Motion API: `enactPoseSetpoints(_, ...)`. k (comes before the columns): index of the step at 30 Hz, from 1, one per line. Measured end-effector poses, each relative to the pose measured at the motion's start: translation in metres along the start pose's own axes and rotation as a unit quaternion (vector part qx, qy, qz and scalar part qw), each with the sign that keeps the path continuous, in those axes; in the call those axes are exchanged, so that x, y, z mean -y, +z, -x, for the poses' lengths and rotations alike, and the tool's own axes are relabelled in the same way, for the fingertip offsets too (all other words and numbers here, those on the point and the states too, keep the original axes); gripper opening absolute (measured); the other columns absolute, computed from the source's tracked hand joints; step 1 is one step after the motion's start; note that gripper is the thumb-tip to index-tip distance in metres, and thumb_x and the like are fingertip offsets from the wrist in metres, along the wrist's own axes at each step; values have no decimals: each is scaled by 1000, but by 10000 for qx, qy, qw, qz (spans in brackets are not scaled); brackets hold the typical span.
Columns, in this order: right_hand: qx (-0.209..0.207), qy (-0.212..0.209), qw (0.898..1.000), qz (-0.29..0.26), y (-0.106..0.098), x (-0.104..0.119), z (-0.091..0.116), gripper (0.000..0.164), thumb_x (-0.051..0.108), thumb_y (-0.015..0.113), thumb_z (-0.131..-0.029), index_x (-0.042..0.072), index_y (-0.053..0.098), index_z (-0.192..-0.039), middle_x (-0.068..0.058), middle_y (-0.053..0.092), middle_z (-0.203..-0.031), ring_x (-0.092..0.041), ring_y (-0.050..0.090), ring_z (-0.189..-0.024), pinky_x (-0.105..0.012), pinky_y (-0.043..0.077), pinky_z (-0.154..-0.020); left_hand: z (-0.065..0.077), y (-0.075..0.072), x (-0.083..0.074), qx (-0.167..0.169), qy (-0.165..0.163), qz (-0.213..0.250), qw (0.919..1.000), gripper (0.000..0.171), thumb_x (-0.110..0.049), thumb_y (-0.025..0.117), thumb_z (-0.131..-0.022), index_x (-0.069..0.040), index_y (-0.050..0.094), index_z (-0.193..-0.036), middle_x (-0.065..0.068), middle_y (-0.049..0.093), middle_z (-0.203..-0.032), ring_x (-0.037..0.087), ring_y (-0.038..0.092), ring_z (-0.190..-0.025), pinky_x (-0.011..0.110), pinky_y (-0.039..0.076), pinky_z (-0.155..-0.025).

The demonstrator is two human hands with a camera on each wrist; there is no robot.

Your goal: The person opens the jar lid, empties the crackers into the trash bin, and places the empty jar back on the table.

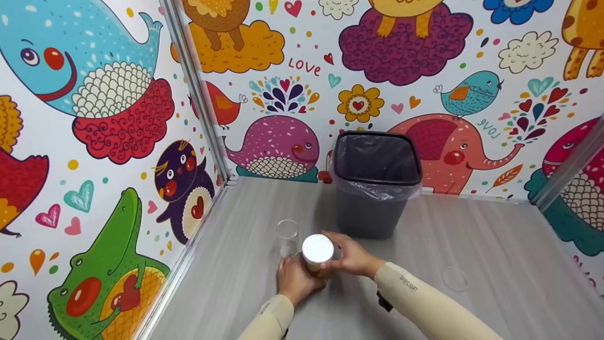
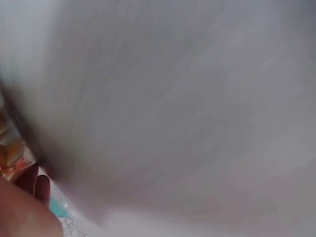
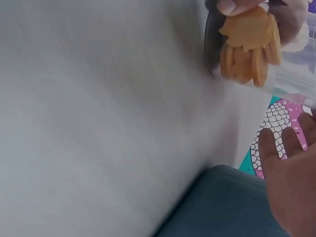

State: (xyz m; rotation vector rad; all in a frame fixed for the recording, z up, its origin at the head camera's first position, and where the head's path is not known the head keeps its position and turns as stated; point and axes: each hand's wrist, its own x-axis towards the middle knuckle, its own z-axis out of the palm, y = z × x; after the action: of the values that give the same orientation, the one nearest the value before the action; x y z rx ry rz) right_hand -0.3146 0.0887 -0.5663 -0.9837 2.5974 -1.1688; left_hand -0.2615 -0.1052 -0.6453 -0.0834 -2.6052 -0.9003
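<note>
A see-through jar (image 3: 291, 74) with round tan sandwich biscuits (image 3: 247, 29) at its bottom stands upright, topped by a white lid (image 1: 317, 248). My left hand (image 1: 298, 279) grips the jar low down, its fingers wrapped round the biscuit end in the right wrist view. At the top, my right hand (image 1: 354, 256) holds the lid's side between thumb and forefinger, while its other fingers (image 3: 269, 144) stick out straight. Left of the lid stands a clear open cup (image 1: 287, 230). At its left edge, the left wrist view catches only part of the left hand (image 2: 29, 207) beside the biscuits.
Behind the hands stands a dark grey bin (image 1: 370, 212) with a clear liner folded over its rim. A clear round disc (image 1: 454, 278) lies on the grey table (image 1: 245, 212) to the right. Panels with cartoon animals (image 1: 283, 141) rise at the back and left.
</note>
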Motion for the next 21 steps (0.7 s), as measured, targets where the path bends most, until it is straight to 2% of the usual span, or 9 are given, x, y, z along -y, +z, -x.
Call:
enactPoseSetpoints(3,-574,5,9983,-51,11,4,6,92,42,83,-77,-2,43,-146,-22,46,-145,-41,43,-133,-57,36,-105,0,-1,1,10,37,-25,10000,75,-47,91,-49,-9,68,-110,2,73,-101,27,63,-98,52,33,-103)
enactPoseSetpoints(6,-1254,5,9914,-376,29,8,15,93,37,86,-75,-6,42,-144,-27,46,-142,-44,43,-130,-58,41,-99,1,-1,2,-32,135,-120,9998,75,-45,91,-50,-8,68,-110,4,73,-103,28,64,-98,53,34,-101)
enactPoseSetpoints(9,-1738,176,9815,-779,48,13,15,95,36,87,-75,-7,40,-144,-29,43,-142,-46,40,-131,-60,38,-101,-1,-2,4,-123,195,-239,9994,76,-44,91,-50,-6,68,-111,6,72,-104,30,63,-98,54,35,-101)
enactPoseSetpoints(13,-2279,504,9690,-809,63,19,14,97,39,89,-73,-6,40,-144,-29,44,-141,-46,41,-130,-59,33,-105,-2,0,5,-83,236,-275,9993,77,-48,89,-54,-4,68,-113,9,71,-106,32,63,-100,54,35,-102)
enactPoseSetpoints(17,-2469,618,9643,-739,66,19,13,95,39,89,-72,-4,43,-142,-26,48,-138,-43,46,-127,-57,35,-105,0,1,4,-52,225,-259,9994,76,-51,89,-56,-5,68,-113,8,72,-105,32,63,-100,54,36,-102)
enactPoseSetpoints(21,-2105,607,9722,-830,55,13,15,94,43,88,-72,-1,44,-143,-23,48,-140,-40,46,-128,-57,37,-103,1,3,1,-131,265,-314,9991,75,-50,92,-51,-8,68,-108,4,72,-99,29,64,-94,51,40,-97)
